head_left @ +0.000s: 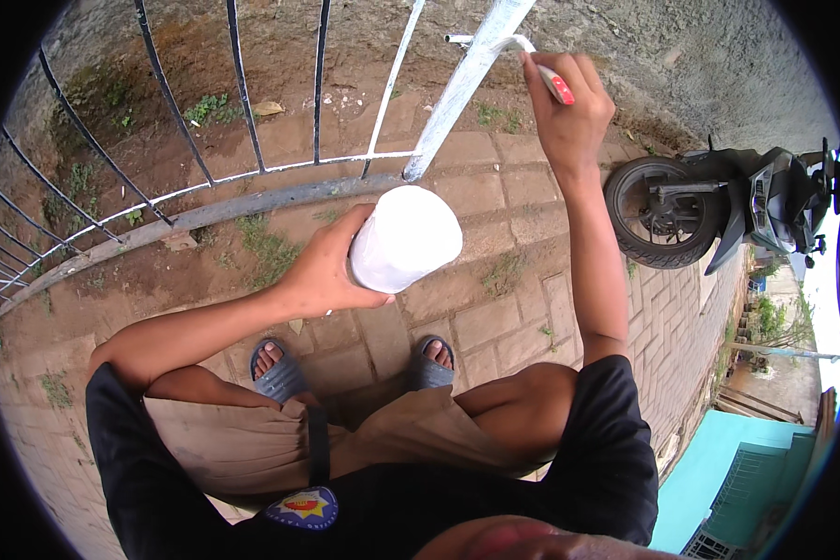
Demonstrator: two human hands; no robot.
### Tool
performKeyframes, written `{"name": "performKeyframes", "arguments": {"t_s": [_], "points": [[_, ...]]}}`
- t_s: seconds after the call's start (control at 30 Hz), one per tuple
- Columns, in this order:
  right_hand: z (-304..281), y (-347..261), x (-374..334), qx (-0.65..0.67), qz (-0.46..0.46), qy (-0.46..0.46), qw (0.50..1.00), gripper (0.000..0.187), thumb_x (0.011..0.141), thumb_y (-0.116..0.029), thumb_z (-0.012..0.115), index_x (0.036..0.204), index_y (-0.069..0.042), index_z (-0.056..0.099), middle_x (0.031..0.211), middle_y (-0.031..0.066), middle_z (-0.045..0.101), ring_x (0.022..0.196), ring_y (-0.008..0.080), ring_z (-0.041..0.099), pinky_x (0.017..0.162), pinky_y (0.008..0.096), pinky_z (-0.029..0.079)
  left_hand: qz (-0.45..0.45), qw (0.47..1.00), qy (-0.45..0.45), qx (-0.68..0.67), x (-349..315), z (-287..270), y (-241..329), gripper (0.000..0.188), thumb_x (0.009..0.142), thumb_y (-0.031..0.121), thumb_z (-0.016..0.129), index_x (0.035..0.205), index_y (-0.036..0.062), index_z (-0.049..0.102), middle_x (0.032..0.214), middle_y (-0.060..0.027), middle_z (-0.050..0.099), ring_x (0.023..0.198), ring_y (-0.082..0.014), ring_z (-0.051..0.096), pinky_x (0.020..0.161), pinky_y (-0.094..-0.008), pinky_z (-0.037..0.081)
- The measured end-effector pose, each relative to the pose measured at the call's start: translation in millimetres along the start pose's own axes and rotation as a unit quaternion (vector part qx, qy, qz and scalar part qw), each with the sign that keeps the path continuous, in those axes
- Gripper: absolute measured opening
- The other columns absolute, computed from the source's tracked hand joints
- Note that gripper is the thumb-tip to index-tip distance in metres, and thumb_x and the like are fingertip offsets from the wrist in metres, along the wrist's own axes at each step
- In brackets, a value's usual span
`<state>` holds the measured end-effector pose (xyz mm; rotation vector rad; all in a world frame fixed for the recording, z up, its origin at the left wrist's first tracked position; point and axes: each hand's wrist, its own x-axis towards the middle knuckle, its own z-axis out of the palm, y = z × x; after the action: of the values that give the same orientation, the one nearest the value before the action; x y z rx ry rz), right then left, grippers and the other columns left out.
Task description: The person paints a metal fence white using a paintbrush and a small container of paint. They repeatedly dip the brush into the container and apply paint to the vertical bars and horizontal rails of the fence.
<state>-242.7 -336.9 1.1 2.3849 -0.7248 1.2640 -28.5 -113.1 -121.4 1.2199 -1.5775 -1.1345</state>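
My left hand (325,266) is wrapped round a white tub (409,241), held up in front of my knees with its round white face toward me. Between the fingers of my raised right hand (572,119) is a paintbrush (558,86) with a red-and-white handle. Its far end is at the upper part of a white gate post (459,89), by a short bolt (457,39); whether it touches the post I cannot tell. Left of the post, a metal fence (236,84) has mostly dark bars, with one white bar (394,79) nearest the post.
A parked motorcycle (733,201) stands to the right on brick paving (504,313). Behind the fence rises a rough wall (700,70), with soil and weeds (213,109) at its foot. A low kerb (252,201) runs under the bars. My sandalled feet (280,373) are below the tub.
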Motion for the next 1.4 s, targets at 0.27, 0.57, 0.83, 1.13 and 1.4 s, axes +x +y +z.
{"name": "performKeyframes", "arguments": {"t_s": [0.27, 0.57, 0.83, 1.13, 1.4], "points": [[18.6, -1.7, -30.2, -0.006, -0.140, -0.028, 0.990, 0.008, 0.087, -0.015, 0.075, 0.086, -0.012, 0.068, 0.076, 0.0002, 0.059, 0.064, 0.0157, 0.059, 0.052, 0.0316, 0.048, -0.010, 1.000, 0.000, 0.004, 2.0, 0.1, 2.0, 0.097, 0.063, 0.025, 0.092, 0.144, -0.0001, 0.043, 0.135, -0.0208, 0.060, 0.128, -0.0326, 0.058, 0.108, -0.0433, 0.045], [-16.2, 53.1, 40.5, 0.117, -0.042, -0.101, 0.987, 0.011, 0.085, -0.015, 0.082, 0.089, -0.007, 0.076, 0.083, 0.0058, 0.072, 0.070, 0.0192, 0.069, 0.059, 0.0291, 0.054, -0.002, 1.000, -0.009, -0.013, 8.3, 2.4, 9.2, 0.098, 0.064, 0.025, 0.093, 0.145, 0.0009, 0.042, 0.134, -0.0187, 0.060, 0.127, -0.0303, 0.058, 0.109, -0.0425, 0.045], [-38.7, 63.9, 127.1, -0.059, -0.226, 0.292, 0.927, 0.011, 0.084, -0.019, 0.082, 0.088, -0.011, 0.075, 0.081, -0.0014, 0.072, 0.064, 0.0145, 0.066, 0.052, 0.0265, 0.051, -0.006, 0.999, -0.016, -0.032, 10.4, 5.7, -0.6, 0.101, 0.064, 0.026, 0.093, 0.146, 0.0009, 0.041, 0.135, -0.0185, 0.059, 0.129, -0.0292, 0.056, 0.110, -0.0423, 0.044], [5.8, 6.5, -26.9, 0.015, -0.135, -0.152, 0.979, 0.014, 0.082, -0.022, 0.083, 0.084, -0.010, 0.075, 0.081, 0.0020, 0.072, 0.069, 0.0152, 0.065, 0.056, 0.0278, 0.051, 0.009, 1.000, -0.015, -0.017, 7.8, 6.6, -1.1, 0.101, 0.064, 0.026, 0.094, 0.146, 0.0004, 0.041, 0.135, -0.0192, 0.058, 0.129, -0.0296, 0.056, 0.110, -0.0422, 0.043], [-27.2, 47.3, 73.1, 0.028, 0.000, 0.122, 0.992, 0.009, 0.084, -0.014, 0.082, 0.085, -0.008, 0.077, 0.082, 0.0046, 0.073, 0.072, 0.0174, 0.068, 0.061, 0.0320, 0.052, -0.005, 1.000, -0.007, -0.009, 7.0, 6.9, -2.9, 0.104, 0.063, 0.025, 0.095, 0.148, -0.0002, 0.039, 0.137, -0.0178, 0.057, 0.130, -0.0276, 0.054, 0.111, -0.0413, 0.042]]}}
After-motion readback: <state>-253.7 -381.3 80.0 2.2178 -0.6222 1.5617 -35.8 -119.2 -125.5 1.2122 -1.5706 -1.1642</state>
